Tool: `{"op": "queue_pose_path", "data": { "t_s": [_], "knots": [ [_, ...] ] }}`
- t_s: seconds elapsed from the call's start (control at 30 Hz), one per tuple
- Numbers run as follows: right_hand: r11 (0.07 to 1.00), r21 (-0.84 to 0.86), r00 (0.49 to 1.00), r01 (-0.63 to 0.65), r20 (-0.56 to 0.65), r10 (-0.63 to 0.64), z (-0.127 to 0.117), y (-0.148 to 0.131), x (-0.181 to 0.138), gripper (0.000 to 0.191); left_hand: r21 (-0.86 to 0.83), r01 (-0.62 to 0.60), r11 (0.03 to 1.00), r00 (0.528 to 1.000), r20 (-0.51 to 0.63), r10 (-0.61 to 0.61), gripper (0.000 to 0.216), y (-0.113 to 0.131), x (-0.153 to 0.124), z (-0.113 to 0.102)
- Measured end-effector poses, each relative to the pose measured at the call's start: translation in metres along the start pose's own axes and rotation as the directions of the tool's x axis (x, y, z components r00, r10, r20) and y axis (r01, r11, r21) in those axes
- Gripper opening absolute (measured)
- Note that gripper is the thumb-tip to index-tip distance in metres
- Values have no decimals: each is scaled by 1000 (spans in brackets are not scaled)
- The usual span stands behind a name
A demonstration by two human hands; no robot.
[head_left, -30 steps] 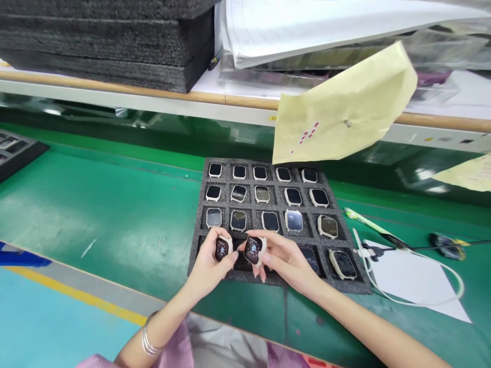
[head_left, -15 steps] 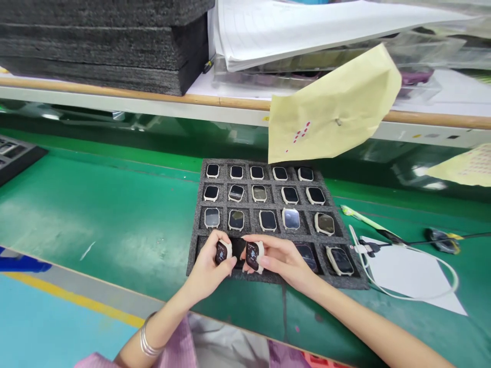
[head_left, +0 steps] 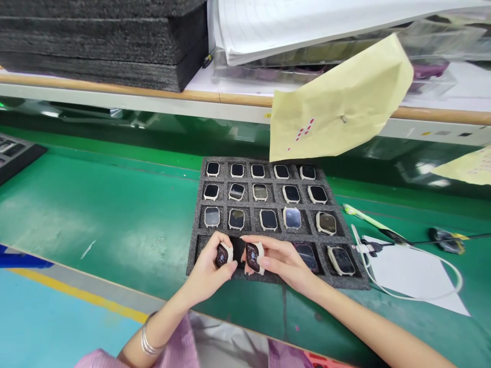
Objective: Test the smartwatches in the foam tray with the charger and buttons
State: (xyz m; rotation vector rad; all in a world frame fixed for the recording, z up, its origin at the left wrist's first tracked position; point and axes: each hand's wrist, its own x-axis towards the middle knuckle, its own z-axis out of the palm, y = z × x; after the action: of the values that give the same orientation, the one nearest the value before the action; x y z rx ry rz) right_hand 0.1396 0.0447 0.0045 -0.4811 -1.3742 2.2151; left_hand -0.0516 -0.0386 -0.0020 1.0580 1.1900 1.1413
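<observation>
Between the thumb and fingers of my left hand [head_left: 210, 263] is a smartwatch case [head_left: 223, 254] without a strap, its screen lit. My right hand [head_left: 282, 258] grips a second smartwatch case [head_left: 253, 256], also lit, just to the right of the first. Both are held above the front row of a dark grey foam tray [head_left: 245, 205]. Strapless watch cases with dark screens sit in the tray's pockets, among them a bluish one [head_left: 292, 218] and one at the front right corner [head_left: 341, 260]. My hands hide part of the front row.
A white cable [head_left: 456, 271], a sheet of white paper [head_left: 414, 276] and a green pen [head_left: 364, 215] lie right of the tray. Yellow paper [head_left: 337, 107] hangs from the shelf edge over the tray's back. Black foam blocks [head_left: 95, 46] stand on the shelf. Another tray [head_left: 19, 156] is far left.
Both hands keep hold of their watch cases in nearly the same place. The view has shifted slightly, and the left watch's screen appears turned a little more toward me.
</observation>
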Motion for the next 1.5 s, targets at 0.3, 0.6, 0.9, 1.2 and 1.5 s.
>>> {"op": "queue_pose_path", "data": {
  "t_s": [0.3, 0.6, 0.9, 1.2, 1.5],
  "knots": [
    [1000, 15, 1000, -3, 1, 3, 1, -1, -2, 40, -64, 12, 998, 1000, 0, -12, 22, -1, -1, 2],
    [1000, -5, 1000, 28, 4, -28, 0, 1, -3, 41, -32, 38, 999, 999, 5, -38, 21, 1, -1, 1],
    [1000, -12, 1000, -4, 1, 4, -1, 0, -3, 41, -7, 28, 1000, 1000, 0, -28, 19, 2, 0, 0],
    [1000, 12, 1000, -22, -1, 22, -1, 1, -3, 40, -24, 16, 1000, 1000, -5, -16, 21, 0, 0, 1],
    [1000, -2, 999, -14, -39, 14, 1, 0, -3, 43, -33, 28, 999, 1000, -8, -28, 20, 0, 0, 1]
  ]
}}
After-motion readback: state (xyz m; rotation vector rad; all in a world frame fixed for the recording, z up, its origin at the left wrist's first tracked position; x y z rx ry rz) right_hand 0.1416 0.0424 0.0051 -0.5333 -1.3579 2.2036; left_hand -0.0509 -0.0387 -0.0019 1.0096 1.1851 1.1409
